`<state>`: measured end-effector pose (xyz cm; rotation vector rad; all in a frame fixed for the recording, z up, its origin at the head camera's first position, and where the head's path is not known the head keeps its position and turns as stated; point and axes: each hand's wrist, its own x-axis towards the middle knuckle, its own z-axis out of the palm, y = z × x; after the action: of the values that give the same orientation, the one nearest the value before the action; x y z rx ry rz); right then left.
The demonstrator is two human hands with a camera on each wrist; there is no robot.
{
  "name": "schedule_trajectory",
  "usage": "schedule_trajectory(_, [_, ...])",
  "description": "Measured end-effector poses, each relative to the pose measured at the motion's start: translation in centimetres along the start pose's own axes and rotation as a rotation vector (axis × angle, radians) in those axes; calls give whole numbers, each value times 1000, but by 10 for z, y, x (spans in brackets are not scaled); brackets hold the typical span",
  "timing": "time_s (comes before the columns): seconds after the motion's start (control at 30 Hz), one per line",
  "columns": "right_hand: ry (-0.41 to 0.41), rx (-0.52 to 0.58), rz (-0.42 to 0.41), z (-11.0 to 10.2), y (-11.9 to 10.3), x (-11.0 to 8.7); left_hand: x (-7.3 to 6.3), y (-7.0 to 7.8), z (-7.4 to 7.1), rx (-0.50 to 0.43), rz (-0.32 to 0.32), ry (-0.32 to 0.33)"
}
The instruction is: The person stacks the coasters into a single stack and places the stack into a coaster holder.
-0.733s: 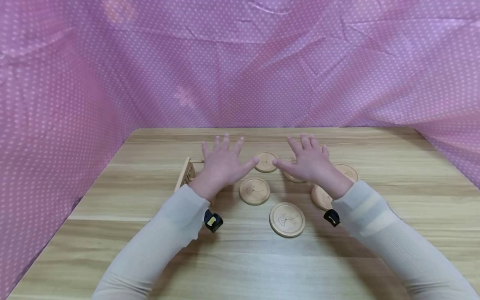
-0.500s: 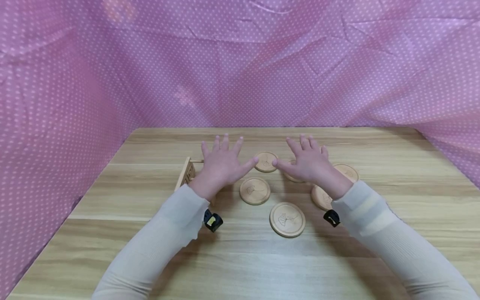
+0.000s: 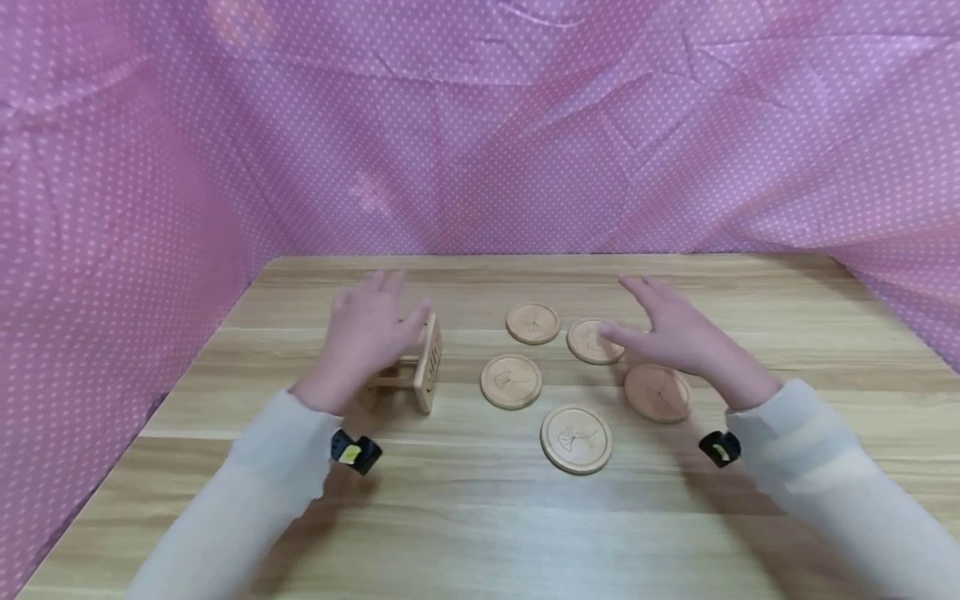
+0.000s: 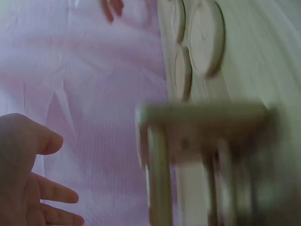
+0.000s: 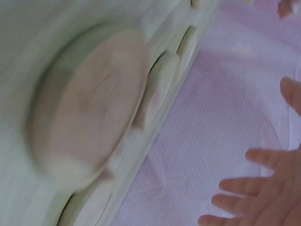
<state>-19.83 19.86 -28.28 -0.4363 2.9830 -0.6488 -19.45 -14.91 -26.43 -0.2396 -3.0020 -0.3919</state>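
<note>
My left hand (image 3: 367, 329) hovers over a small wooden rack (image 3: 429, 367) with cut-out lettering on its end panel, covering part of it in the head view. Its fingers are spread and hold nothing; the left wrist view shows the rack (image 4: 202, 113) beside them. My right hand (image 3: 675, 329) hangs above the right-hand coasters with fingers extended and nothing in them. Below it lies a round wooden coaster (image 3: 657, 393) with an engraved line drawing. Its thumb overlaps another coaster (image 3: 592, 343) in the head view.
More engraved coasters lie flat on the wood-grain table (image 3: 465, 533): a back one (image 3: 533, 323), a middle one (image 3: 511, 382) and a front one (image 3: 576, 439). A pink polka-dot cloth (image 3: 480, 150) hangs behind and at the sides.
Both hands have moved apart, the left one leftward over the rack, the right one rightward. The rack's lettered end and the right-hand coasters show more now. The coasters have not moved.
</note>
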Motion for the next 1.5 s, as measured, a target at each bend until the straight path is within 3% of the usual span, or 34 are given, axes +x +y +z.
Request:
schedule_trajectory(0.2, [1,64,-39,-10,24,-12,-15,-35,-3,-214,0,75])
schedule_trajectory(0.37, [-19,99,-76,-10,47,-16,-25,-52,10,-404,-10,116])
schedule_trajectory(0.53, [-65,146,-55,-7,69,-18,-32,-62,27,-575,-80,149])
schedule_trajectory(0.77, [-129,219,26,-4,95,-19,-36,-62,43,-827,-126,149])
schedule_trajectory(1.0, [-152,268,-12,-4,112,-18,-38,-61,55,-896,-100,197])
schedule_trajectory(1.5, [-225,308,2,4,130,-5,-39,-61,75,-931,-187,323])
